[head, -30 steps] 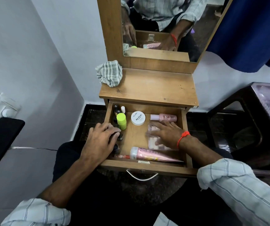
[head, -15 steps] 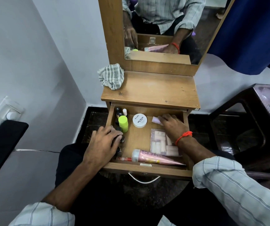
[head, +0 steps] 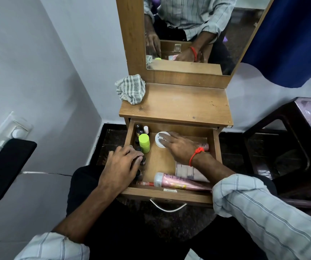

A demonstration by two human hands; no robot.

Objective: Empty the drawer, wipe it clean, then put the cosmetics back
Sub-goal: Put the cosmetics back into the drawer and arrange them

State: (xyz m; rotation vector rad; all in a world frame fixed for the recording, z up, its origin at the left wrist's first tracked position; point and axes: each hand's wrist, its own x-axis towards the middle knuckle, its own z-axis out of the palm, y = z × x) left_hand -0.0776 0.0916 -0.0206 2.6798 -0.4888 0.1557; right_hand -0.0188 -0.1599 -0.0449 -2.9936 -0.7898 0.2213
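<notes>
The right hand (head: 179,145) reaches palm down across the open drawer (head: 169,197), its straight fingers resting flat on the white round jar (head: 160,140), gripping nothing. The left hand (head: 122,162) lies over the drawer's left edge, fingers curled on small dark bottles (head: 143,160). A green-capped bottle (head: 144,142) stands between the hands; the pink tube (head: 177,182) lies nearer the body, below the right wrist.

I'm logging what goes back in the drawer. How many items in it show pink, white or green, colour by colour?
Pink: 2, the large tube at the front and the bottle partly hidden by the right hand.
White: 1, the round jar.
Green: 1, the capped bottle.
Total: 4. Dark small bottles under the left hand can't be counted.
</notes>
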